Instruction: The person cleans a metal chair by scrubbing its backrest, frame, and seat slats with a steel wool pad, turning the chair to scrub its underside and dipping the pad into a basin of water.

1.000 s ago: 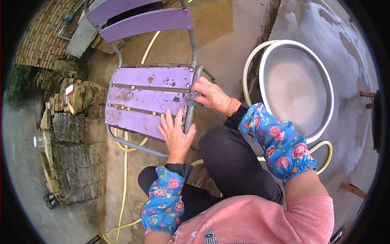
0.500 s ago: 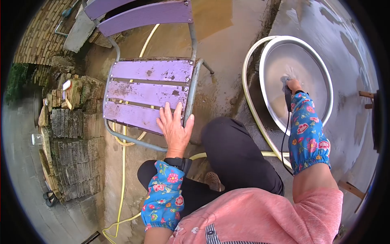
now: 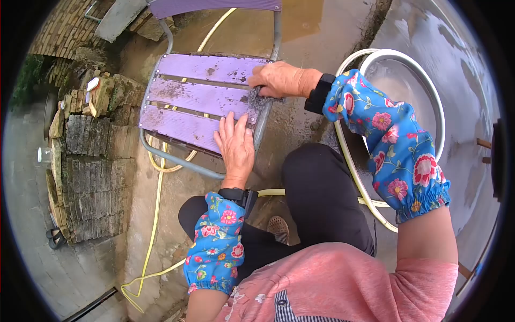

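Observation:
A chair with a purple slatted seat [image 3: 185,96] and a grey metal frame stands in front of me, its slats worn and stained with dark patches. My left hand [image 3: 236,145] lies with fingers stretched on the near slat, close to its right corner. At the seat's right edge, my right hand [image 3: 281,79] grips a wet grey scourer [image 3: 256,101] and presses it against the slats and frame. The fingertips curl under and are partly hidden. Behind my right forearm, a round metal basin [image 3: 441,107] of cloudy water is partly covered from view.
A pale yellow hose [image 3: 343,137] curls around the basin and passes under the chair. Stacked bricks and tiles [image 3: 96,145] stand at the left. The concrete floor [image 3: 300,40] is wet. A black sandal [image 3: 55,238] lies at the far left.
My right hand has come out of the basin and over to the chair seat, carrying the scourer. My left hand stays on the near slat; the view has shifted slightly.

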`<state>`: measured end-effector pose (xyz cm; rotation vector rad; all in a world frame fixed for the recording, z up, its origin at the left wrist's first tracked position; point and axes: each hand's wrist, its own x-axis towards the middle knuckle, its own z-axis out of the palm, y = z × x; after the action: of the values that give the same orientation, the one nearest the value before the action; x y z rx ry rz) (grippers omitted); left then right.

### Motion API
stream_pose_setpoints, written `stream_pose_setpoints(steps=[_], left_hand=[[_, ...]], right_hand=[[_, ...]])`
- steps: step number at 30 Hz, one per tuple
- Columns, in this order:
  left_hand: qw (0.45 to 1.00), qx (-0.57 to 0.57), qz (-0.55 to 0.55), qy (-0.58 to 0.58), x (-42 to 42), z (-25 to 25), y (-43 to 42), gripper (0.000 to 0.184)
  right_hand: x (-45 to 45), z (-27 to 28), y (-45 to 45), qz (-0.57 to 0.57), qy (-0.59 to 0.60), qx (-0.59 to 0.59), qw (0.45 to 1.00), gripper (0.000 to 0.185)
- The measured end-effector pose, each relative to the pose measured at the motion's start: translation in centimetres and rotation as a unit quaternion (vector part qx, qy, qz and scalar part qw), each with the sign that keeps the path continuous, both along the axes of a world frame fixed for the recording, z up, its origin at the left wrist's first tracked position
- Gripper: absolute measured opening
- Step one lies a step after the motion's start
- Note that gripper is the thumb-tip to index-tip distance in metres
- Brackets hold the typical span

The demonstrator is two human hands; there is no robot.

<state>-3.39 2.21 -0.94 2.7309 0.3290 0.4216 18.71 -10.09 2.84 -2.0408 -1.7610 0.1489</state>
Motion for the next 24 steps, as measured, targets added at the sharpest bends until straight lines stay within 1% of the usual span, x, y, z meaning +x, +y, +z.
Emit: stream_pose_setpoints(steps=[1, 3, 5, 7, 9, 11, 12, 13, 15, 16, 17, 18, 19, 21, 23, 24], left_hand=[[1.000, -0.027, -0.002, -0.008, 0.0, 0.2, 0.0, 0.038], [0.999, -0.035, 0.009, -0.013, -0.2, -0.1, 0.1, 0.039], [0.999, -0.029, 0.012, -0.022, -0.1, 0.1, -0.1, 0.039], [0.999, -0.032, 0.015, -0.030, 0.0, -0.3, 0.1, 0.039], [0.999, -0.034, 0.009, -0.033, -0.2, -0.4, -0.2, 0.040], [1.000, -0.002, 0.010, -0.001, -0.2, 0.2, -0.5, 0.043], [1.000, 0.018, 0.009, 0.019, -0.2, 0.4, -0.6, 0.047], [1.000, 0.020, 0.006, 0.015, -0.2, 0.6, -0.8, 0.047], [0.999, 0.037, 0.002, 0.025, -0.2, 0.7, -0.9, 0.053], [0.999, 0.042, 0.001, 0.026, -0.1, 0.7, -0.9, 0.060], [0.999, 0.045, 0.000, 0.023, -0.2, 0.9, -0.9, 0.060], [0.998, 0.044, 0.004, 0.034, -0.1, 1.4, -1.2, 0.061], [0.998, 0.043, 0.006, 0.046, 0.0, 1.6, -1.5, 0.063], [0.997, 0.052, -0.003, 0.050, -0.2, 1.3, -1.5, 0.066], [0.997, 0.055, -0.004, 0.049, -0.1, 1.1, -1.2, 0.066], [0.997, 0.056, -0.003, 0.052, -0.1, 1.3, -1.3, 0.066]], right_hand=[[2.0, -0.7, -0.6, -0.036, -0.019, 0.020, 0.999, 0.025], [3.0, -0.2, -1.2, -0.152, -0.039, -0.019, 0.987, 0.031], [0.0, -0.2, -0.9, -0.102, 0.005, 0.020, 0.995, 0.029], [-4.5, 0.2, -0.8, -0.005, 0.058, 0.034, 0.998, 0.028], [-4.0, 0.1, -1.4, -0.003, 0.063, 0.023, 0.998, 0.028], [0.3, -0.7, -2.2, -0.103, 0.021, 0.025, 0.994, 0.029], [2.3, -0.7, -2.4, -0.167, 0.018, 0.033, 0.985, 0.028], [3.8, -0.9, -2.6, -0.230, 0.011, 0.039, 0.972, 0.026], [4.5, -2.9, -2.8, -0.310, 0.038, 0.079, 0.947, 0.024], [3.9, -3.0, -2.8, -0.285, 0.069, 0.105, 0.950, 0.024], [2.9, -3.3, -3.0, -0.259, 0.098, 0.132, 0.952, 0.025], [1.2, -2.6, -3.2, -0.182, 0.146, 0.151, 0.961, 0.028], [-0.5, -2.2, -3.0, -0.140, 0.114, 0.103, 0.978, 0.030], [0.2, -2.3, -3.3, -0.187, 0.157, 0.120, 0.962, 0.029], [3.4, -3.0, -3.3, -0.325, 0.132, 0.112, 0.930, 0.030], [4.3, -3.4, -3.0, -0.364, 0.129, 0.160, 0.909, 0.028]])
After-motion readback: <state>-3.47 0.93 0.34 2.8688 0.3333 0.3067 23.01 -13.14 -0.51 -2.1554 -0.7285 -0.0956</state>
